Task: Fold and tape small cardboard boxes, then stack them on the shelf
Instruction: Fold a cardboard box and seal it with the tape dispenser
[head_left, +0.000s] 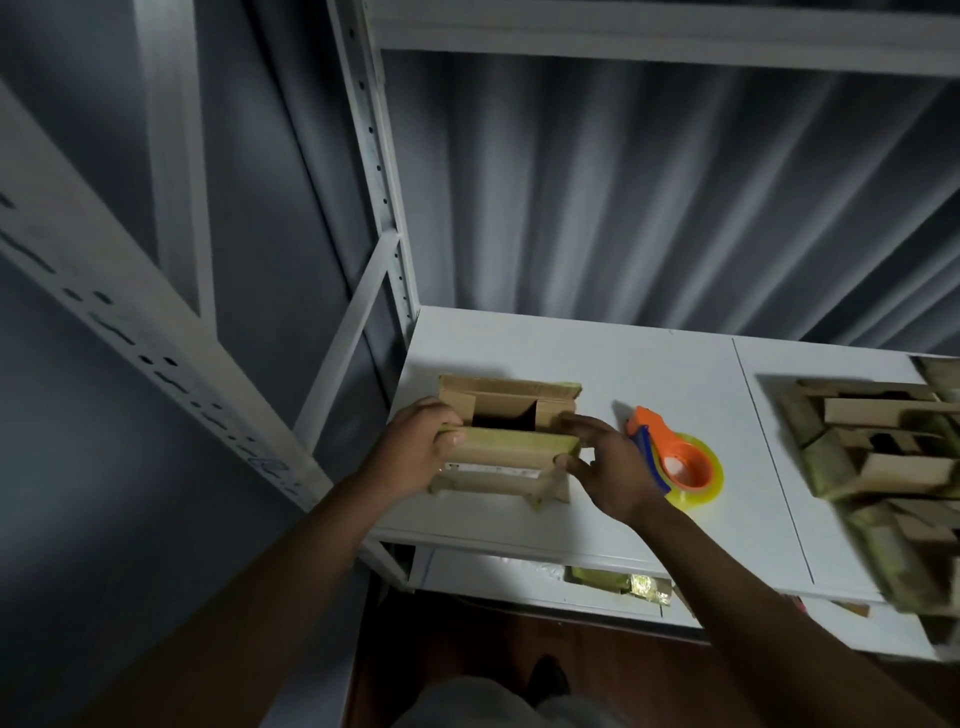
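White metal shelf unit (597, 364) fills the view, gray corrugated wall (649, 197) behind, perforated upright post (376, 156) at its left rear corner. Pile of cardboard boxes (883, 457) sits at right edge of the shelf surface, blurred, count unclear, some look open-topped. Small cardboard box (506, 441) stands on the shelf's left front area, top open, dark cavity visible, near flap partly folded inward, far flap upright; bottom flaps seem to splay out at the base, though motion blur makes that hard to confirm. Left hand (421, 457) grips the box's left side, fingers curled over the near flap's left end. Right hand (608, 462) touches the box's right side, fingers fairly straight and spread, thumb at the near flap's right corner, index reaching to the right flap. Tape dispenser (670, 457) with orange handle, blue blade guard and clear yellowish tape roll lies on the shelf just right of the right hand, partly hidden by it. Lower shelf (519, 582) below holds something yellowish-green (618, 582), blurred.
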